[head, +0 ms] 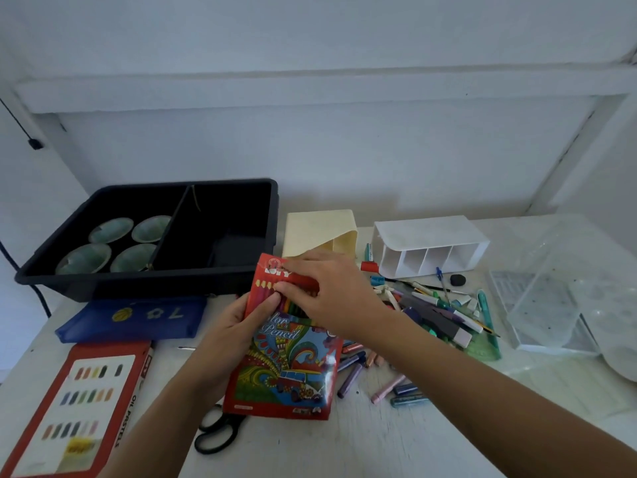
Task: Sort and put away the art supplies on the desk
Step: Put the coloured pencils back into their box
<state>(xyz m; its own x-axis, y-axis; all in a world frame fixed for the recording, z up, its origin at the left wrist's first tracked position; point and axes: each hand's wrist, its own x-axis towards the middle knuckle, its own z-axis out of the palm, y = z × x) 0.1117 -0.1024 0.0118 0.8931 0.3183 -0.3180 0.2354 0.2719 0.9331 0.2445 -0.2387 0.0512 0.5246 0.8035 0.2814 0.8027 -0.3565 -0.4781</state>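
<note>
Left hand [238, 326] grips your pencil box [289, 367] from 9 o'clock | right hand [320, 291] pinches its open top at 12 | box runs 6 to 12

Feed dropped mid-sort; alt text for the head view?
Two hands hold a red colour pencil box over a desk: the left hand grips its side, the right hand pinches its open top flap. A black tray sits behind, loose crayons and markers lie to the right, an oil pastels box and scissors nearer.
</note>
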